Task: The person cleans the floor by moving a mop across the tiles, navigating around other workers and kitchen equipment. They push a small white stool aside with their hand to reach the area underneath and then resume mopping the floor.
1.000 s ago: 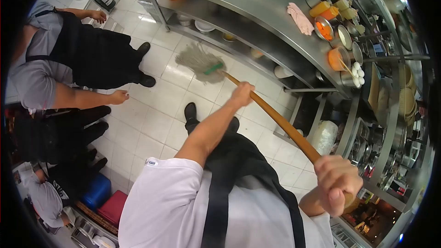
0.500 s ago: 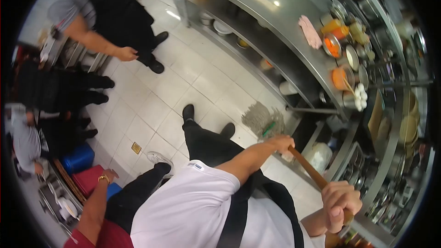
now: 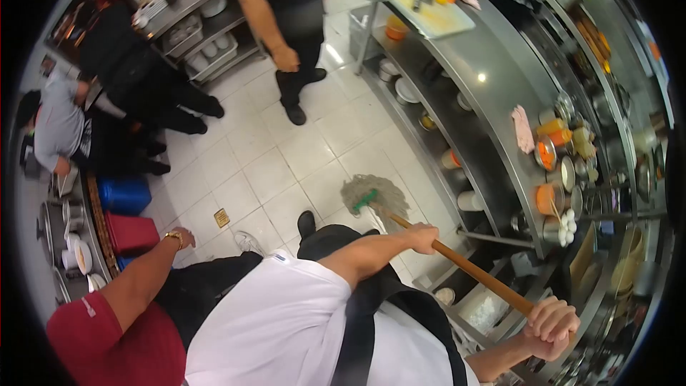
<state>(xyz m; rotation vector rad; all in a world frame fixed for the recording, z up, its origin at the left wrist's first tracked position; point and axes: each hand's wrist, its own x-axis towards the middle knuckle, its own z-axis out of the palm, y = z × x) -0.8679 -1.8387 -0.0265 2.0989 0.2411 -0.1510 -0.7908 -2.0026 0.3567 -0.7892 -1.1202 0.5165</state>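
Observation:
My left hand (image 3: 422, 238) is closed round the lower part of a wooden mop handle (image 3: 479, 271). Near the handle's upper end, my right hand (image 3: 552, 327) is also wrapped round the wood. The handle slants down to a green clamp (image 3: 364, 200) and a grey string mop head (image 3: 386, 191), which lies spread on the white tiled floor (image 3: 271, 171). One of my black shoes (image 3: 306, 224) shows a little left of the mop head.
Beside me on the left is a person in a red shirt (image 3: 143, 336). Another person (image 3: 300, 28) stands ahead, with two more people at far left. A steel counter (image 3: 479, 78) with shelves runs along the right. Blue (image 3: 125, 195) and red (image 3: 132, 234) containers stand left.
The mop head has moved away from the lower shelves, out onto the open tiles, and my left hand has shifted with the handle. The view has turned, showing more of the far counters.

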